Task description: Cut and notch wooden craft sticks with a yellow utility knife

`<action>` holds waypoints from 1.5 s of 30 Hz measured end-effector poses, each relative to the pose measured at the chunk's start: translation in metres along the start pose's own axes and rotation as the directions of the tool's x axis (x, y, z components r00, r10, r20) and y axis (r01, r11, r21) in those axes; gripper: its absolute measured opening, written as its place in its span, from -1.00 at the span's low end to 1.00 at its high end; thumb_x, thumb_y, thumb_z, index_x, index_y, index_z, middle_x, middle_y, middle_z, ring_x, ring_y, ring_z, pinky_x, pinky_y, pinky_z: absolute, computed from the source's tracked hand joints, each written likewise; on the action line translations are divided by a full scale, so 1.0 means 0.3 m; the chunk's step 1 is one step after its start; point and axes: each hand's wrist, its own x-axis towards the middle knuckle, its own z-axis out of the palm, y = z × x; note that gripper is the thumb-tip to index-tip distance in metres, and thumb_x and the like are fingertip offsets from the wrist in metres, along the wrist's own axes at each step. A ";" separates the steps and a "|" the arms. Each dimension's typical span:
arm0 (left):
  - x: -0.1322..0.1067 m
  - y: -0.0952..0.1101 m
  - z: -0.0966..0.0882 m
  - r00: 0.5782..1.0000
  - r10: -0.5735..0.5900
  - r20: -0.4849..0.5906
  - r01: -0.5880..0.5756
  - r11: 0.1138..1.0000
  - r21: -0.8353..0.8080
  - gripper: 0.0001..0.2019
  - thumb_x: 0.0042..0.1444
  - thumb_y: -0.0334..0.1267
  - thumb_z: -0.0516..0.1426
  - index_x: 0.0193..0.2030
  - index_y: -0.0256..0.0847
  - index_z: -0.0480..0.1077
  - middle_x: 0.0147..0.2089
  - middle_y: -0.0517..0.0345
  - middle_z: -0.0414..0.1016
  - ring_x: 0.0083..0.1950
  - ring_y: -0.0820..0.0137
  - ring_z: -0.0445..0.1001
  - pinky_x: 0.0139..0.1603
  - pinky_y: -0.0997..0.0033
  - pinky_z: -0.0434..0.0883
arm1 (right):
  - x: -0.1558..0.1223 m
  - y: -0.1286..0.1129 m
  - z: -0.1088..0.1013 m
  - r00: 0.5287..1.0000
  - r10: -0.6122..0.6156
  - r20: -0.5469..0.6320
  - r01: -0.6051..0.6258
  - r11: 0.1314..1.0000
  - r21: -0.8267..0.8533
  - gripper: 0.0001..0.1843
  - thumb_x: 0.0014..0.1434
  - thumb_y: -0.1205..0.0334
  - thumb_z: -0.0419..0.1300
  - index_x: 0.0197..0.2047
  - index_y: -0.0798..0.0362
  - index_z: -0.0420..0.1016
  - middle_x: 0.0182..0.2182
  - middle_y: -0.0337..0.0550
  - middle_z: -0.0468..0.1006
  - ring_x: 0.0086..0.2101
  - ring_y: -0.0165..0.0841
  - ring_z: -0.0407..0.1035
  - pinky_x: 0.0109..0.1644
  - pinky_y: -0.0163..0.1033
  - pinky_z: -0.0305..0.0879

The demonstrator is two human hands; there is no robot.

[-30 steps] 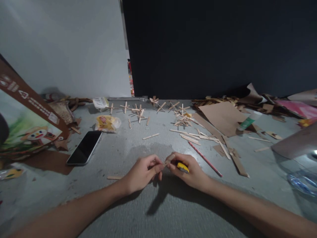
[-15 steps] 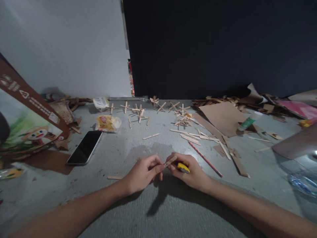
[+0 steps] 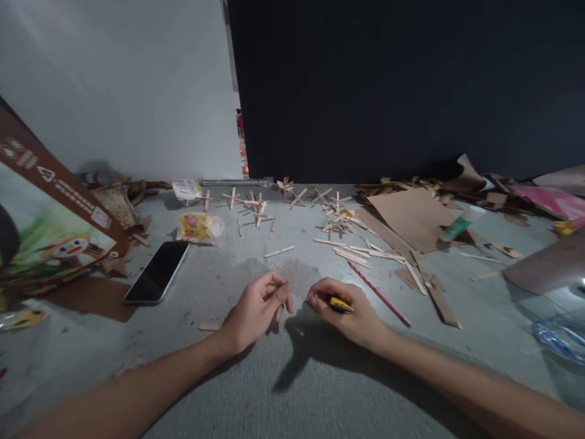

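Observation:
My left hand (image 3: 256, 310) rests on the grey table (image 3: 292, 378) with its fingers curled; it seems to pinch a short piece of wooden stick (image 3: 280, 288), though this is small and blurred. A little to its right, my right hand (image 3: 350, 314) is closed around a yellow cutter (image 3: 339, 303). A small gap separates the two hands. One loose stick (image 3: 209, 327) lies just left of my left wrist.
A black phone (image 3: 158, 272) lies to the left, and a red pencil (image 3: 378, 292) just right of my right hand. Behind are scattered sticks (image 3: 351, 253), stick crosses (image 3: 256, 207), brown cardboard (image 3: 411, 213), a glue tube (image 3: 459, 222) and a snack packet (image 3: 198, 227). A printed box (image 3: 55, 231) stands far left.
Both hands held one stick between them before. Now they have drawn apart and moved slightly away from me, and the stick no longer bridges them.

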 end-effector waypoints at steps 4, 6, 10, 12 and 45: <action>0.002 -0.004 0.000 0.997 -0.032 -0.066 0.032 0.999 0.003 -0.56 0.25 0.20 0.22 -0.15 -0.19 0.38 -0.44 0.21 0.52 -0.55 0.49 0.29 -0.49 0.46 0.26 | -0.001 -0.004 0.001 0.999 -0.018 -0.027 0.016 0.997 -0.070 -0.81 0.38 0.13 0.21 -0.26 0.01 0.53 -0.46 -0.23 0.53 -0.45 -0.39 0.40 -0.35 -0.31 0.33; 0.003 -0.007 0.001 0.995 -0.039 -0.087 0.039 0.999 -0.002 -0.54 0.24 0.18 0.23 -0.07 -0.22 0.41 -0.43 0.20 0.53 -0.54 0.48 0.30 -0.48 0.45 0.26 | -0.002 0.000 -0.005 0.994 -0.098 -0.054 0.091 0.989 -0.120 -0.82 0.41 0.15 0.20 -0.24 0.01 0.52 -0.43 -0.21 0.56 -0.44 -0.39 0.42 -0.35 -0.32 0.35; 0.005 -0.011 0.001 0.995 -0.035 -0.097 0.035 0.999 -0.001 -0.51 0.24 0.16 0.22 0.03 -0.26 0.45 -0.41 0.17 0.55 -0.54 0.47 0.31 -0.49 0.45 0.25 | 0.000 0.025 -0.031 0.952 -0.303 -0.040 0.279 0.915 -0.293 -0.89 0.45 0.23 0.14 -0.11 0.00 0.50 -0.38 -0.18 0.55 -0.40 -0.37 0.44 -0.32 -0.30 0.35; 0.004 -0.010 0.002 0.995 -0.035 -0.091 0.034 0.999 -0.006 -0.52 0.25 0.15 0.21 0.03 -0.25 0.44 -0.42 0.17 0.55 -0.54 0.47 0.31 -0.49 0.45 0.26 | 0.000 0.039 -0.042 0.944 -0.330 0.001 0.304 0.868 -0.392 -0.85 0.44 0.26 0.12 0.02 0.00 0.46 -0.34 -0.16 0.53 -0.36 -0.33 0.46 -0.29 -0.27 0.37; 0.004 -0.024 -0.015 0.974 0.106 -0.198 -0.082 0.988 0.129 -0.76 0.27 -0.05 0.22 -0.24 -0.19 0.46 -0.41 0.23 0.50 -0.50 0.44 0.47 -0.41 0.43 0.40 | -0.013 0.054 -0.045 0.928 -0.372 -0.025 0.304 0.793 -0.527 -0.65 0.53 0.25 0.09 0.32 -0.02 0.36 0.00 0.04 0.67 -0.07 -0.25 0.63 -0.04 -0.23 0.58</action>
